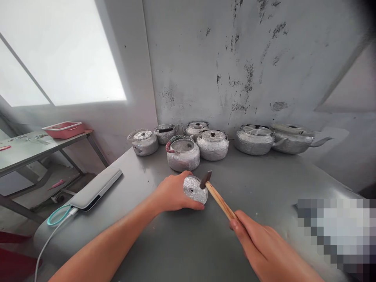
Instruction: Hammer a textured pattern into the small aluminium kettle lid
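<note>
My left hand (173, 194) grips a round hammered-metal kettle lid (194, 189), holding it tilted on the grey metal table (188, 243). My right hand (261, 244) is closed around the wooden handle of a small hammer (219, 197). The hammer's dark head (205, 179) rests at the lid's upper right edge. Just behind the lid stands an open aluminium kettle (183, 153) with a red-wrapped handle and no lid on it.
Several more lidded aluminium kettles (255, 140) line the back of the table against the stained wall. A white power bank (95, 188) with a cable lies at the left edge. A second table at the far left carries a red tray (64, 129).
</note>
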`<state>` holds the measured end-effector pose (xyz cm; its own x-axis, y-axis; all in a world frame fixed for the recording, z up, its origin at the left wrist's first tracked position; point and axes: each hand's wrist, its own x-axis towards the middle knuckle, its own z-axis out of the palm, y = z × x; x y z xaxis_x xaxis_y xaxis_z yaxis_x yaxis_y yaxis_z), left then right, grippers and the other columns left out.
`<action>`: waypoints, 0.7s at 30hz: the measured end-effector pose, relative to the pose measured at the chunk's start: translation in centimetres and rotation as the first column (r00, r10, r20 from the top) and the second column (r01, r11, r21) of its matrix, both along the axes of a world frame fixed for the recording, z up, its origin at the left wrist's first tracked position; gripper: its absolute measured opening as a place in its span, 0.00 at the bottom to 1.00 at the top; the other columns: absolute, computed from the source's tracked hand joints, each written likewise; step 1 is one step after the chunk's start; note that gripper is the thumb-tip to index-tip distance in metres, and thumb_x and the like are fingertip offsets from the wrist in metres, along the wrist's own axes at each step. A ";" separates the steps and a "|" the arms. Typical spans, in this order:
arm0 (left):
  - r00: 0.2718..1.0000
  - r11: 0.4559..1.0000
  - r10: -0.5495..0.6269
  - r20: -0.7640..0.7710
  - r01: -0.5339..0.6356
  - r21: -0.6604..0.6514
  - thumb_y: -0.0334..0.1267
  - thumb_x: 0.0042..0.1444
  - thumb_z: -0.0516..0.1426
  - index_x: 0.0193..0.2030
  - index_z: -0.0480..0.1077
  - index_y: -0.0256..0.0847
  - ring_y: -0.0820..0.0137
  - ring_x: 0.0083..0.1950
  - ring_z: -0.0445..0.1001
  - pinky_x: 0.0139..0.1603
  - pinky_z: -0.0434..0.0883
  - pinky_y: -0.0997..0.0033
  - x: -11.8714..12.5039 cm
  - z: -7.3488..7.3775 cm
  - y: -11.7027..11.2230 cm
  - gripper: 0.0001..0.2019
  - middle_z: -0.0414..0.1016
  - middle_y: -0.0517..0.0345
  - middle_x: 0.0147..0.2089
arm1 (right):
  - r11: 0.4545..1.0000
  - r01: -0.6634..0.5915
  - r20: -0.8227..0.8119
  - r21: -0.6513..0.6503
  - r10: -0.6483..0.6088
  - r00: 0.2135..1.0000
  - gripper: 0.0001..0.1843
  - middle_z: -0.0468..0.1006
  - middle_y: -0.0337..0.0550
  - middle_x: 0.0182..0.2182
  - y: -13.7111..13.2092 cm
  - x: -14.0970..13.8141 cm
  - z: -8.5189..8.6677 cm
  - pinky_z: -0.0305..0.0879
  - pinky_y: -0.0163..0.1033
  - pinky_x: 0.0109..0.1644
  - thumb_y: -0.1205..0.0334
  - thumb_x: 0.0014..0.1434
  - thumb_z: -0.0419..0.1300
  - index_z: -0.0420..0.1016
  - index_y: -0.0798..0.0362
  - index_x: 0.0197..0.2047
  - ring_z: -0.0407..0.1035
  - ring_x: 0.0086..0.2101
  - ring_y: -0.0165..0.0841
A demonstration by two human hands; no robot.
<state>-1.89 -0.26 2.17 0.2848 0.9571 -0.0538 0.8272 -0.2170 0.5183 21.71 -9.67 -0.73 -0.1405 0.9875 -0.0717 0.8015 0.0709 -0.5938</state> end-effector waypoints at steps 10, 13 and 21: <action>1.000 1.000 -0.009 0.002 0.009 0.006 0.66 0.34 0.66 0.60 0.65 0.52 0.52 0.49 0.77 0.37 0.70 0.68 -0.1 -0.2 0.1 0.45 0.78 0.56 0.45 | 1.000 0.010 0.013 0.023 -0.010 1.000 0.18 0.69 0.36 0.16 -0.2 -0.5 0.5 0.50 0.40 0.23 0.51 0.69 0.45 0.62 0.44 0.27 0.63 0.16 0.34; 1.000 1.000 -0.002 0.003 0.002 -0.008 0.65 0.34 0.66 0.58 0.65 0.52 0.53 0.47 0.77 0.36 0.69 0.67 0.0 0.0 -0.1 0.43 0.78 0.57 0.44 | 1.000 -0.012 0.010 0.010 0.012 1.000 0.19 0.70 0.36 0.17 -0.2 -0.3 0.4 0.51 0.40 0.22 0.49 0.68 0.46 0.62 0.44 0.26 0.62 0.16 0.34; 0.998 0.999 0.022 -0.061 -0.021 0.027 0.65 0.33 0.68 0.62 0.62 0.52 0.50 0.50 0.76 0.39 0.71 0.64 0.2 0.7 -0.5 0.48 0.76 0.53 0.45 | 0.996 0.021 -0.064 0.083 -0.016 0.998 0.20 0.69 0.38 0.17 0.2 -0.2 2.2 0.56 0.42 0.23 0.48 0.68 0.44 0.62 0.44 0.26 0.64 0.18 0.36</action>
